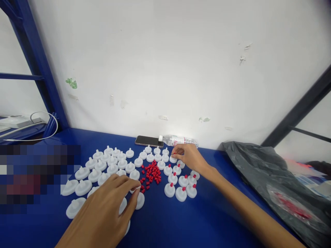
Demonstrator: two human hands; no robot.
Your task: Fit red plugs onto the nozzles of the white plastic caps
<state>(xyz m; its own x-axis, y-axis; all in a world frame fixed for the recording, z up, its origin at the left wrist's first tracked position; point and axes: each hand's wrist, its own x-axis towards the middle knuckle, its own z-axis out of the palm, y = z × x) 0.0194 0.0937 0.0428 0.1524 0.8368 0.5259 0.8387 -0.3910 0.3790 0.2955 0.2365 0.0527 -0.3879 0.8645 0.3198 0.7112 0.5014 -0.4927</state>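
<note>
My left hand (110, 206) is closed over the near edge of the group of white lids, thumb and forefinger pinched on the small white spout of a disc-shaped lid (140, 202). It covers several lids beneath it. Further away, my right hand (190, 156) pinches a small red cap at the top of a white lid (173, 159). Between the hands lies a loose heap of red caps (153, 171). Uncapped white lids (112, 168) spread to the left and behind the heap. Several lids with red caps on their spouts (181, 194) stand at the right.
A phone (148, 141) and a clear plastic bottle (178, 140) lie against the wall, the bottle's white cap over the phone's end. At the right, a dark plastic sheet (261, 175) bears a clear bag of red pieces (293, 206). Blue metal posts (42, 65) rise at the left.
</note>
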